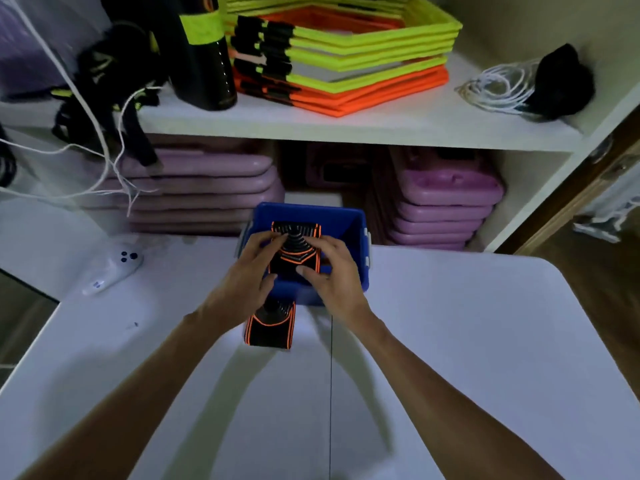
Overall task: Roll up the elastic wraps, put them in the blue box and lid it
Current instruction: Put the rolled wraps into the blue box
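Head view: both your hands [249, 268] [332, 271] pinch one wrap [294, 247] over the blue box [346, 220] (second wrap [270, 323] still outside, no lid visible).

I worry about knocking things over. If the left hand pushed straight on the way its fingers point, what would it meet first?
Probably the black-and-orange wrap already in its grip, then the blue box's far wall; depth is unclear.

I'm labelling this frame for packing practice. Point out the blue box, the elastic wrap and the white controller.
blue box [349, 223]: head view, on its inner right wall.
elastic wrap [294, 252]: head view, on the black and orange part between the hands.
white controller [114, 268]: head view, on its body.
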### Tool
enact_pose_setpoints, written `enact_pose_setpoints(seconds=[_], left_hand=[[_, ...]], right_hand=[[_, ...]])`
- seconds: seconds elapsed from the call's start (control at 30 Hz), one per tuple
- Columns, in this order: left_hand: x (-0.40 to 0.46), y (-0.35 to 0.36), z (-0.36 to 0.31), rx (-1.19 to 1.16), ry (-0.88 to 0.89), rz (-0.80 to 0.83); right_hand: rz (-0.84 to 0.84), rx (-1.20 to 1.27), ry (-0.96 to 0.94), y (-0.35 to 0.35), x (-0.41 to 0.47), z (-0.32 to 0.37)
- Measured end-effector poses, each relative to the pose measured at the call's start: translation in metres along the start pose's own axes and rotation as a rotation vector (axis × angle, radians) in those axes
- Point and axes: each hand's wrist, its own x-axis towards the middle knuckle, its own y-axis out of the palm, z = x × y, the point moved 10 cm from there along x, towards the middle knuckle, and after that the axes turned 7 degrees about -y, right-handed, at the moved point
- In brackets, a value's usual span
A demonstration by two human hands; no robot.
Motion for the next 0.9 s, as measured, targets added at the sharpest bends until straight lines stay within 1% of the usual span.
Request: enact_pose_setpoints(seconds=[0.1,0.23,0.3,0.37,0.43,0.5,0.63,0.77,0.9], left_hand=[[0.03,0.011,0.036,0.025,-0.038,0.123],[0.057,0.029,0.072,0.026,-0.056,0.27],[0.065,0.033,0.085,0.051,-0.081,0.291],[0.068,0.029,0.091,0.073,-0.058,0.25],[0.066,0.025,0.102,0.014,-0.096,0.182],[0.062,0.019,0.115,0.008,-0.155,0.086],[0.055,0.019,0.126,-0.075,-0.187,0.024],[0.052,0.019,0.122,-0.084,-0.174,-0.005],[0.05,0.021,0.122,-0.073,-0.156,-0.017]], right_hand=[[-0.005,-0.014,0.083,0.02,0.031,-0.031],[0.039,0.184,0.273,0.043,0.063,-0.072],[0.054,0.186,0.343,0.052,0.075,-0.094],[0.078,0.127,0.392,0.061,0.084,-0.114],[0.122,0.086,0.462,0.074,0.085,-0.131],[0.125,0.085,0.52,0.083,0.083,-0.144],[0.137,0.036,0.53,0.087,0.084,-0.155],[0.247,-0.214,0.515,0.094,0.084,-0.157],[0.431,-0.5,0.535,0.096,0.078,-0.15]])
